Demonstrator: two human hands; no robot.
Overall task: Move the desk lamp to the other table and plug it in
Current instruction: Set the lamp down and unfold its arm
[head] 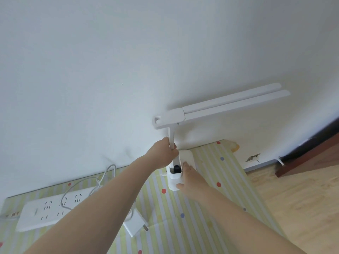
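Observation:
A white desk lamp [220, 105] with a two-bar head stands against the wall on a table with a striped, dotted cloth [207, 180]. My left hand [165, 153] is closed around the lamp's upright stem. My right hand [189, 177] grips the near end of the lamp's white base [186, 156], where a small black part shows. The lamp's white cable [102, 180] loops over the cloth toward a white plug adapter [134, 225] lying loose near my left forearm. A white power strip [55, 208] lies at the left on the cloth.
The white wall [128, 61] stands right behind the lamp. To the right of the table lies wooden floor [293, 198], with a dark wooden piece of furniture [311, 154] at the far right edge.

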